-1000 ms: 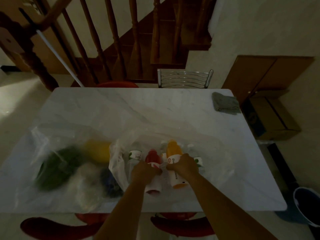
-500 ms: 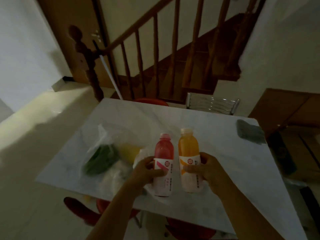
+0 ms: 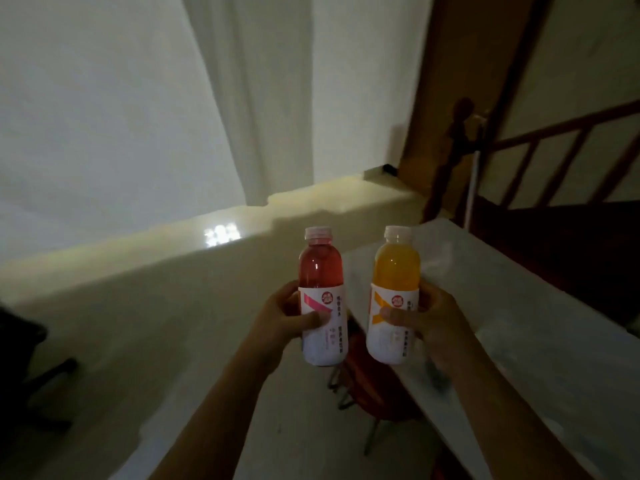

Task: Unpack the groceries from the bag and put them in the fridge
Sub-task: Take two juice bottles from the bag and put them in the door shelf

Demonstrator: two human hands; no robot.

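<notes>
My left hand (image 3: 282,320) is wrapped around the label of the red bottle (image 3: 322,296), thumb across its front, and the bottle stands upright above my fist. My right hand (image 3: 429,320) clamps the orange bottle (image 3: 394,294) the same way, upright, thumb on the label. The two bottles are side by side, apart, held near the left edge of the table (image 3: 519,323).

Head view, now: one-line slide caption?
Left hand holds a pink bottle, right hand an orange bottle, both upright beside the white table.
</notes>
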